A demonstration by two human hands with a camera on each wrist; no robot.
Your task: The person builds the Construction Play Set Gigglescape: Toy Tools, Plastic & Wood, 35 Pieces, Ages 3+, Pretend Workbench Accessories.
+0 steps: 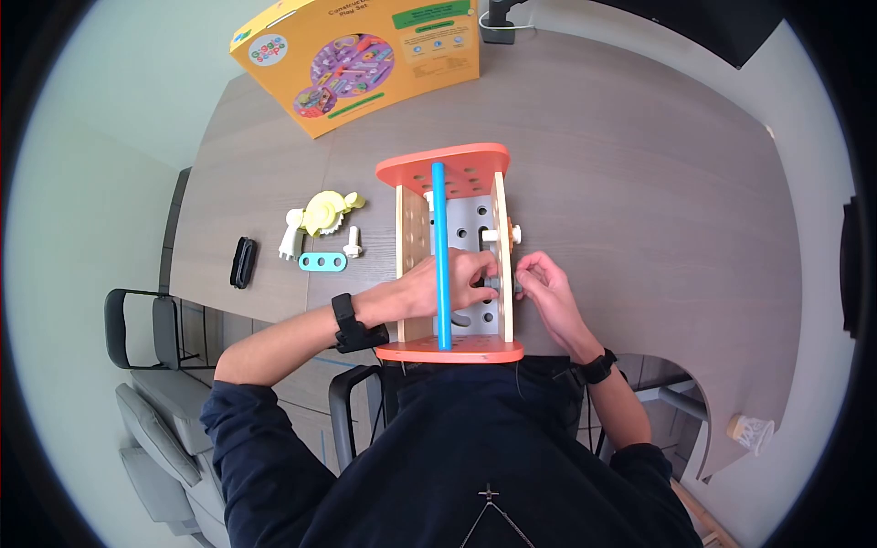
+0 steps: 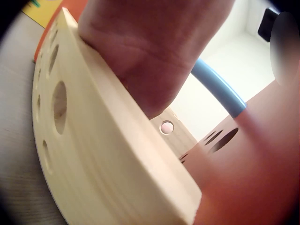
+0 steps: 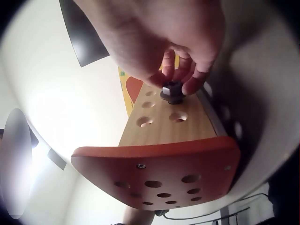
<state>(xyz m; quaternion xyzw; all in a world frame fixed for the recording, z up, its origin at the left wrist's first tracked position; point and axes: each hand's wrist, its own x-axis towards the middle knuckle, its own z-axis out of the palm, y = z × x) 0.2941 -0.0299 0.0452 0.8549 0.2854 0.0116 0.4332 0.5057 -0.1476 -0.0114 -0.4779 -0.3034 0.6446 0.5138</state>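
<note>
Plainly loose, left: teal strip [image 1: 322,262], yellow-green piece [image 1: 323,216] and white bolt [image 1: 353,239], seemingly not yet fitted
Toy frame [image 1: 448,353]: middle of table [image 1: 639,183], blue rod [image 1: 441,237] above its inside
Left hand [image 1: 468,274]: inside frame, thumb and finger closed around grey piece [image 1: 491,283] by right wall [image 1: 501,205]
Far fastening: second white bolt [image 1: 490,236] and orange nut [image 1: 513,243] at right wall, apparently done
Right hand [image 1: 551,297]: outside, fingertips pinching dark fastener [image 3: 172,91], its fitting seemingly unfinished

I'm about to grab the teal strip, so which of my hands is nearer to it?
Left. Your left hand is inside the toolbox, right of the strip; your right hand is farther off, outside the toolbox's right wall.
</note>
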